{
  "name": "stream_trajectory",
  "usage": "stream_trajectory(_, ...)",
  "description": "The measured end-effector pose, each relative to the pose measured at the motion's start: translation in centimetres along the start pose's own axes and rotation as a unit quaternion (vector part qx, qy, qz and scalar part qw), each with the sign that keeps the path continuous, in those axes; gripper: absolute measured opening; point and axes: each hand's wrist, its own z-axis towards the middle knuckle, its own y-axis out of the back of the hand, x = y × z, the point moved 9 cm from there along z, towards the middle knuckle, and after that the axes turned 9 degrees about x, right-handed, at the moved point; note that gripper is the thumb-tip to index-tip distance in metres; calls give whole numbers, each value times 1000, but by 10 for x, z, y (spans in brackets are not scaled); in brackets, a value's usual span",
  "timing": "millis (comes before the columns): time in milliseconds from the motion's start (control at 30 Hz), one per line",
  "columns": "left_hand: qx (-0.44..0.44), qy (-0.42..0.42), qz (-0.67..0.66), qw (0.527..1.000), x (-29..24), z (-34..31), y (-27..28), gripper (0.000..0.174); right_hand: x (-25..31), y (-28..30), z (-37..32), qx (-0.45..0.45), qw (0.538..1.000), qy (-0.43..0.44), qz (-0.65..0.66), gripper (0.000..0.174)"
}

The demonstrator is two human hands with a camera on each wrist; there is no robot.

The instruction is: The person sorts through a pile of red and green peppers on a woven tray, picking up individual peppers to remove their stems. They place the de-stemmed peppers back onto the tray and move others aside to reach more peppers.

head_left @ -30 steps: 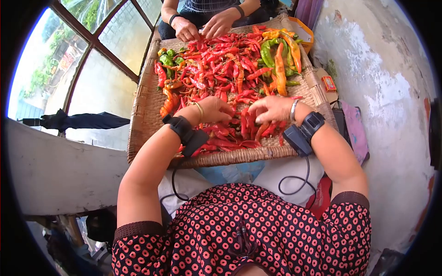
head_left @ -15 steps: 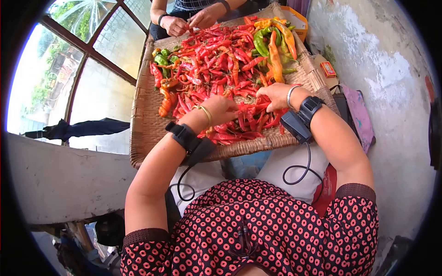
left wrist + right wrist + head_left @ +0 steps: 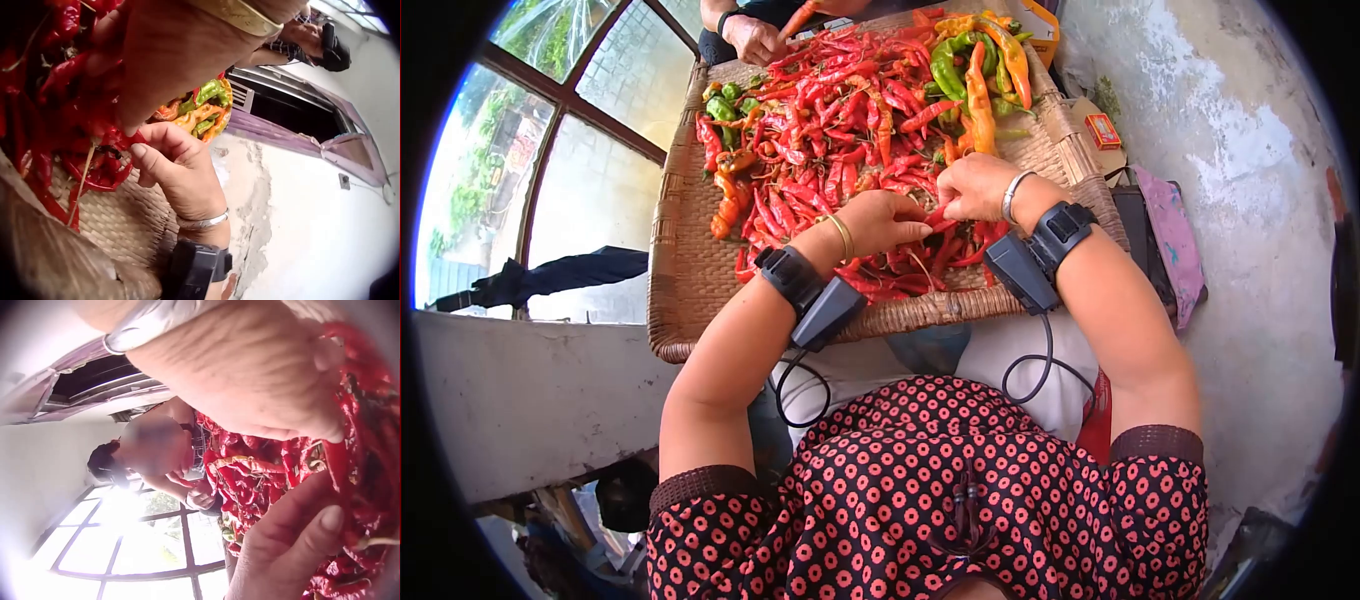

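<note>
In the head view, a red chili pepper (image 3: pixel 941 219) lies between my two hands, low over the front of the heap. My right hand (image 3: pixel 978 187) pinches it between thumb and forefinger, plain in the left wrist view, where its thin stem end shows near the fingertips. From the other side my left hand (image 3: pixel 882 222) holds it, thumb and forefinger close round its end in the right wrist view. Beneath and around both hands are many red chili peppers (image 3: pixel 840 120), heaped in a shallow woven tray (image 3: pixel 685 290).
Green peppers (image 3: pixel 720 105) and an orange wrinkled pepper (image 3: pixel 727 205) lie left; long yellow-orange peppers (image 3: pixel 980 100) lie far right. Across the tray another person's hand (image 3: pixel 755 40) is beside a raised red pepper (image 3: pixel 798 18). A window with an umbrella (image 3: pixel 550 280) flanks the left, a wall (image 3: pixel 1230 150) the right.
My hands have come together over the front peppers, and a red chili is now held between them. The head view has shifted. Across the tray, the other person has lifted a pepper.
</note>
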Motion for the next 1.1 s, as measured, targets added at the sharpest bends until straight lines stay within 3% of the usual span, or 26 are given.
stream_trajectory(67, -24, -48, 52, 997, -6, -2, 3, 25, -2, 2, 2, -28, 999, 15, 3, 17)
stream_trajectory(233, -39, 7, -60, 997, 6, -2, 6, 18, 0, 8, -5, -37, 999, 13, 14, 24)
stream_trajectory(333, -58, -1, -47, 997, 0, -9, 14, 15, 5, 5, -9, -31, 999, 26, -18, 29)
stream_trajectory(400, -64, 20, -67, 996, 4, -13, 18, 15, 4, 3, -11, -8, 1000, 5, -10, 36)
stream_trajectory(500, -56, 57, 6, 997, 14, -14, 28, 20, -5, -16, -8, 78, 996, -41, 17, 38)
stream_trajectory(533, -55, 56, 3, 997, 18, -12, 32, 20, -20, -31, -9, 147, 977, -122, 93, 33)
stream_trajectory(600, -102, -12, -36, 994, 15, -11, 50, 20, -27, -33, -12, 140, 974, -146, 103, 28)
stream_trajectory(667, -140, 2, -102, 985, 5, -23, 78, 22, -24, -28, -11, 109, 984, -111, 84, 22)
stream_trajectory(733, -229, -121, -248, 933, -5, -30, 115, 32, -32, -34, -6, 106, 978, -106, 147, 19)
stream_trajectory(800, -335, -142, -277, 889, -5, -42, 143, 38, -36, -28, -7, 86, 977, -122, 155, 17)
stream_trajectory(833, -372, -124, -191, 900, 4, -36, 155, 37, -37, -22, -7, 65, 976, -134, 162, 16)
stream_trajectory(867, -344, -64, 24, 937, 2, -24, 161, 36, -42, -21, -5, 65, 975, -138, 163, 16)
stream_trajectory(933, -311, -118, 279, 901, -29, -13, 139, 30, -22, 13, -3, -82, 989, -10, 125, 16)
stream_trajectory(967, -296, -166, 341, 877, -28, 3, 130, 30, -37, 8, -6, -71, 962, -80, 252, 17)
stream_trajectory(1000, -276, -141, 420, 853, -34, 12, 118, 34, -37, 9, -6, -72, 961, -84, 254, 17)
stream_trajectory(1100, -271, -140, 470, 828, -42, 36, 102, 35, -40, 16, -7, -117, 949, -86, 279, 18)
